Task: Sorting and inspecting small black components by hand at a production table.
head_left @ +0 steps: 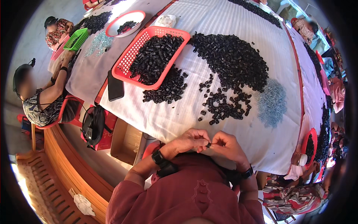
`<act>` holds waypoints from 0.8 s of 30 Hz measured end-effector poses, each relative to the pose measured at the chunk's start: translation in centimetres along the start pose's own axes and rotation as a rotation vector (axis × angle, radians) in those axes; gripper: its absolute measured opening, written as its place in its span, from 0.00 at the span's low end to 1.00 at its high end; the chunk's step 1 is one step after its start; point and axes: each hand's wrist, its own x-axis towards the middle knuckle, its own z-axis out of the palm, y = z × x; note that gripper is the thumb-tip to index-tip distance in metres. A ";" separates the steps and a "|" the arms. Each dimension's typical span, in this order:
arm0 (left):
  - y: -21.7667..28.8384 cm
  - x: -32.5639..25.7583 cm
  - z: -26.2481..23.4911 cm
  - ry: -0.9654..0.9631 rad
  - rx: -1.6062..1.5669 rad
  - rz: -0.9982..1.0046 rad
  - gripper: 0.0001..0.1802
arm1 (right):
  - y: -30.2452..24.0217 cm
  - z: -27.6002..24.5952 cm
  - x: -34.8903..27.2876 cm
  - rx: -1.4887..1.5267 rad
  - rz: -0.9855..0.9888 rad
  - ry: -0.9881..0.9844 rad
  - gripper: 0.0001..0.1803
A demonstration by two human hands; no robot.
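Observation:
At the table's near edge my left hand [194, 140] and my right hand [227, 146] meet, fingertips pinched together. Between them is a small black cap-like piece [208, 145], mostly covered by the fingers. Straight ahead on the white cloth lies a big heap of small black pieces [235, 61], with looser ones [225, 104] scattered on its near side. To the right of these is a pile of small clear bluish pieces [272, 102]. A red plastic basket [118, 70] full of black pieces stands to the left, more of them spilled beside it.
A black phone [115, 86] lies left of the basket. Behind it are a red-rimmed bowl [109, 30] and a white crumpled bag [165, 21]. Co-workers sit at the left, one near a green basket [76, 39]. A wooden bench [71, 168] and a cardboard box [126, 142] stand lower left.

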 end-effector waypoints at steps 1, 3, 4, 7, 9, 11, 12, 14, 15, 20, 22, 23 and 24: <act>0.3 -0.2 -0.3 0.001 0.034 0.012 0.05 | -0.3 0.0 0.2 -0.102 -0.033 -0.013 0.04; 1.5 -0.6 0.3 -0.029 0.043 0.039 0.05 | 0.4 -0.4 1.0 -0.115 -0.091 -0.004 0.04; 1.9 -0.8 0.6 -0.057 0.050 0.066 0.05 | 0.7 -0.6 1.5 -0.127 -0.147 0.003 0.03; 2.5 -1.1 0.5 -0.067 -0.059 0.084 0.07 | 0.4 0.6 3.9 -0.393 -0.376 0.392 0.04; 2.4 -1.0 0.4 -0.073 -0.041 0.074 0.07 | 1.7 1.1 5.4 -0.583 -0.484 0.425 0.09; 2.0 -1.0 0.4 -0.084 -0.025 0.061 0.07 | 1.3 2.0 6.2 -0.911 -0.526 0.376 0.16; 1.9 -1.0 0.5 -0.095 0.003 0.067 0.07 | 1.9 2.1 6.4 -0.949 -0.506 0.294 0.23; 1.8 -1.0 0.4 -0.117 0.031 0.068 0.08 | 2.1 2.5 6.8 -0.947 -0.474 0.257 0.24; 1.8 -1.0 0.4 -0.128 0.035 0.061 0.08 | 2.2 2.7 7.0 -0.940 -0.447 0.206 0.25; 1.8 -0.9 0.6 -0.129 0.033 0.090 0.09 | 2.2 2.8 6.5 -0.976 -0.519 0.242 0.26; 1.9 -0.7 0.7 -0.128 0.030 0.100 0.09 | 2.2 2.6 6.0 -0.819 -0.564 0.337 0.20; 1.9 -0.8 0.7 -0.082 0.015 0.106 0.09 | 2.1 2.6 5.7 -0.816 -0.565 0.331 0.20; 1.8 -1.0 0.6 -0.035 0.000 0.112 0.09 | 1.8 2.5 5.2 -0.684 -0.496 0.370 0.16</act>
